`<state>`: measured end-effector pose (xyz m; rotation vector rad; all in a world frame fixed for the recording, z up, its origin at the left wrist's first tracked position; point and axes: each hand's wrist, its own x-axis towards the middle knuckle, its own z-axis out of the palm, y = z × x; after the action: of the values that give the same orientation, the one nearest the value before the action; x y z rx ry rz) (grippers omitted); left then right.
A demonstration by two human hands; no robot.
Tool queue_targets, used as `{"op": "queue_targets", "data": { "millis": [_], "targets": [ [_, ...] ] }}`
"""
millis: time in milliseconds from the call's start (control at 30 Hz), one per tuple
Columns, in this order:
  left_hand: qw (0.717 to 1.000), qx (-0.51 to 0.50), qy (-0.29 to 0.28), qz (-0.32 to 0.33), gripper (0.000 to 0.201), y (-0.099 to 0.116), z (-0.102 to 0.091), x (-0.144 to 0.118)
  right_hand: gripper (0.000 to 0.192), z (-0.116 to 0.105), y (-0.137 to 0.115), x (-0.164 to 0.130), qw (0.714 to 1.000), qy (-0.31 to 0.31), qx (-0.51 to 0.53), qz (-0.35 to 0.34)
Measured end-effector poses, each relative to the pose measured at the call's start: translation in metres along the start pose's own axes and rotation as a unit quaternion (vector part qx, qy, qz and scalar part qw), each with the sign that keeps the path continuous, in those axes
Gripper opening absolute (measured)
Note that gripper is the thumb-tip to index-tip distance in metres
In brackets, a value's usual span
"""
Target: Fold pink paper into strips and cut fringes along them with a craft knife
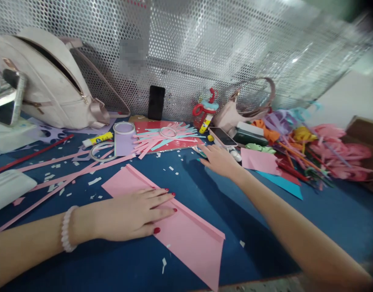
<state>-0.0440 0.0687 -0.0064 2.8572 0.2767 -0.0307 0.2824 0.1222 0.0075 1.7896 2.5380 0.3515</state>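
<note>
The left hand (pixel 134 215) lies flat, fingers spread, pressing a folded pink paper sheet (pixel 180 231) onto the blue bench (pixel 204 190). The right hand (pixel 218 161) reaches forward, open and holding nothing, fingertips near a smartphone with a pale case (pixel 223 137) and scattered paper scraps.

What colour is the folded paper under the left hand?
Pink. The folded paper lies on the blue table, flat under the left hand; the head view shows it.

A craft worktable: blue table (pixel 326 219) strewn with paper strips (pixel 164 140), tape rolls (pixel 101 151), glue stick (pixel 97 139), perforated metal backing (pixel 204 44).
</note>
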Motion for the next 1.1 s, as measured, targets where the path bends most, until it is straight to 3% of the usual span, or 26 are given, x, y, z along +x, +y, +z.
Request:
{"op": "queue_targets", "data": {
  "millis": [100, 233, 333, 433, 533, 633, 800, 933, 1100],
  "targets": [
    [1.0, 0.002, -0.011, -0.017, 0.05, 0.003, -0.005, -0.003, 0.047, 0.014, 0.022, -0.02, 0.999, -0.029, -0.001, 0.018],
    [0.998, -0.004, -0.036, -0.048, 0.05, 0.008, -0.021, -0.01, 0.047, 0.025, 0.029, -0.029, 0.999, -0.034, 0.022, 0.015],
    [0.997, -0.004, -0.059, -0.058, 0.052, 0.007, -0.032, -0.017, 0.046, 0.024, 0.029, -0.035, 0.999, -0.023, 0.048, 0.012],
    [0.998, -0.009, -0.046, -0.045, 0.055, 0.002, -0.036, -0.024, 0.042, 0.017, 0.027, -0.051, 0.997, -0.005, 0.07, 0.022],
    [0.999, -0.025, -0.022, -0.037, 0.055, -0.003, -0.036, -0.03, 0.033, 0.007, 0.019, -0.077, 0.994, 0.015, 0.109, 0.015],
    [0.998, -0.041, 0.005, -0.042, 0.044, -0.004, -0.038, -0.028, 0.025, -0.003, 0.003, -0.11, 0.981, 0.051, 0.188, 0.001],
    [0.994, -0.005, 0.052, -0.1, 0.034, 0.003, -0.042, -0.012, 0.021, -0.015, -0.033, -0.169, 0.969, 0.095, 0.228, -0.006],
    [0.99, 0.002, 0.103, -0.093, 0.041, 0.017, -0.035, 0.002, 0.032, -0.016, -0.052, -0.208, 0.971, 0.09, 0.209, -0.067],
    [0.995, -0.009, 0.083, -0.046, 0.052, 0.04, -0.019, 0.018, 0.05, -0.014, -0.055, -0.229, 0.967, 0.046, 0.215, -0.126]
  ]
}}
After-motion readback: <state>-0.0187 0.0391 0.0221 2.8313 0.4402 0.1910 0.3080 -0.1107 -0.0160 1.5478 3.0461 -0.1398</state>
